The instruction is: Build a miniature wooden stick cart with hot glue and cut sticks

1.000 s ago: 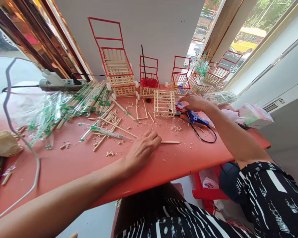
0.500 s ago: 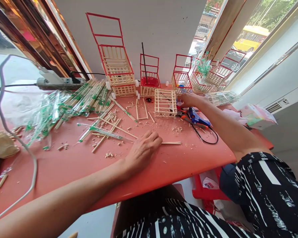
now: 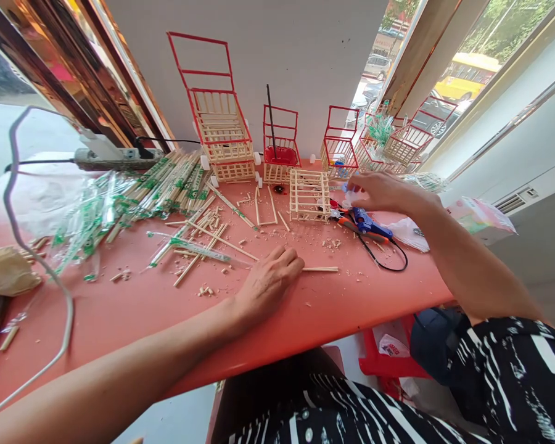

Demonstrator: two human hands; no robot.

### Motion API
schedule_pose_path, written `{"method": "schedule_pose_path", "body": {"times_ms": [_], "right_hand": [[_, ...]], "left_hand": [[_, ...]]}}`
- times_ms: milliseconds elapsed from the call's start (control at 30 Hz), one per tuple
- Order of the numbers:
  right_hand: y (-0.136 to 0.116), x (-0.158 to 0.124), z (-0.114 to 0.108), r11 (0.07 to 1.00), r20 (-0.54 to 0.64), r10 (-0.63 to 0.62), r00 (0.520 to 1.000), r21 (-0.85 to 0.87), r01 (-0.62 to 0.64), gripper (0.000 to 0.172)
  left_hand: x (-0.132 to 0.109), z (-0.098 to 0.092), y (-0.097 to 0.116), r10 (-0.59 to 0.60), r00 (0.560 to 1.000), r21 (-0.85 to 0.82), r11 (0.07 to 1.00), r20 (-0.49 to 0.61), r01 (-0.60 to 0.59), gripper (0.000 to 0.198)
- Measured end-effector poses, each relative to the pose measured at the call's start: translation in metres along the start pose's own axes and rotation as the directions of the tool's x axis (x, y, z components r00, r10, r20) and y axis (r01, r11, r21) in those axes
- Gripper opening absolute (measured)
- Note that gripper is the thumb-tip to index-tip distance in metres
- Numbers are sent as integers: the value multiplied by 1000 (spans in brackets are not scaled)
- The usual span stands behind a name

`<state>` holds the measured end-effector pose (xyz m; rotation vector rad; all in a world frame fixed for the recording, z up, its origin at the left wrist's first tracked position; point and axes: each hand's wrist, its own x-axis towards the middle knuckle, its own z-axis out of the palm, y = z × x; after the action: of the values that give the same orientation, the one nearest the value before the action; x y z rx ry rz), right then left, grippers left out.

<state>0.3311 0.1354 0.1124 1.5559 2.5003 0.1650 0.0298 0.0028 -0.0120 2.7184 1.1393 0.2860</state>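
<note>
Seated person at a red counter [image 3: 120, 308], seen from above. The left hand [image 3: 268, 280] lies palm down on the counter, fingers loosely curled, their tips pressing the near end of a thin wooden stick [image 3: 321, 269] that lies flat and points to the right. The right hand [image 3: 382, 191] is raised just above the counter, its fingers pinched on a small pale object [image 3: 349, 196] too small to identify. Directly below that hand lies a blue glue gun [image 3: 367, 223] with a black cord [image 3: 388, 262] looping toward the counter edge. Just left of the glue gun stands an unpainted stick cage [image 3: 309, 195]. Loose sticks and offcuts [image 3: 203, 237] are scattered left of the left hand, with wrapped chopstick bundles [image 3: 166, 182] beyond them. Red-framed stick carts [image 3: 217, 123] stand along the back wall.
</note>
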Motion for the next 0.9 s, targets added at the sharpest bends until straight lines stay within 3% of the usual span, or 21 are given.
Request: {"method": "schedule_pose_path", "body": {"times_ms": [100,200,300,433,567,667,767,900], "right_hand": [[-27,-46,6,991,-33,-118,993,67,120,33],[-57,-74,21,980,18,-184,983,77,183,29],[-79,-80,37,974,63,-220,974,70,215,25],[-87,-74,53,974,56,-226,973,48,223,29],[-77,-70,50,962,44,-252,967,120,246,42],[-58,-63,28,962,41,-205,978,194,193,30],[-27,-44,2,988,-73,0,997,156,11,30],[25,1,-13,965,-222,259,940,102,-242,42]], "left_hand": [[0,-2,1,-10,1000,8,1000,28,10,22],[1,-5,3,-28,998,34,999,56,26,21],[2,-7,5,-38,997,57,998,73,34,22],[2,-10,8,-48,995,82,996,91,41,23],[1,-11,8,-40,996,66,997,85,34,23],[0,-11,8,-27,997,47,999,68,24,23],[1,-11,7,-21,998,41,999,59,19,23],[1,-11,7,-22,997,36,999,72,19,23]]}}
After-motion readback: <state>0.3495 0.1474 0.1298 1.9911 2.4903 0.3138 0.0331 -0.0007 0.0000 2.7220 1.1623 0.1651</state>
